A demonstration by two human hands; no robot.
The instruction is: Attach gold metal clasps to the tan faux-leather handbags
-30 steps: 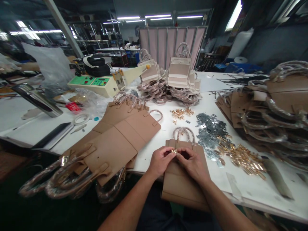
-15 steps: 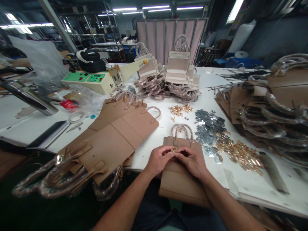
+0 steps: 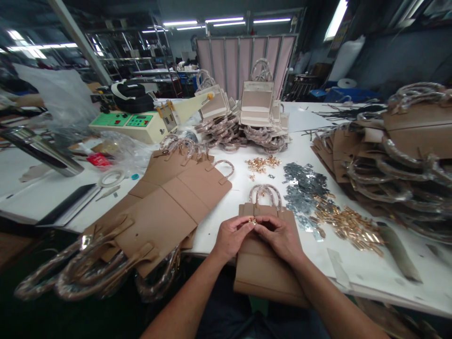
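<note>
Little has moved since half a second ago: the view has tipped so that the table [image 3: 212, 228] sits a touch lower in it, and the left hand [image 3: 230, 238] and right hand [image 3: 280, 235] keep their place over the brown bag [image 3: 261, 268], with a little more of the gold fitting [image 3: 252, 221] showing between them. That fitting is mostly covered by fingertips, so its full shape cannot be made out, nor whether it is fixed to the bag or loose. The bag lies at the front edge of the table, its handles [image 3: 264, 194] pointing away from the person; the hands hide part of its upper face, and the right forearm covers its lower right corner. Thumb and forefinger of each hand are closed together on the fitting from either side, the other fingers curled in and partly out of sight. Right of the bag, the grey metal plates [image 3: 305, 186] overlap too closely to tell apart, beside a heap of gold pieces [image 3: 356, 230]. The wrapped bag stack [image 3: 406, 165] is cut off at the right edge, the steel flask [image 3: 45, 150] at the left, and the far shelving is dim and blurred.
</note>
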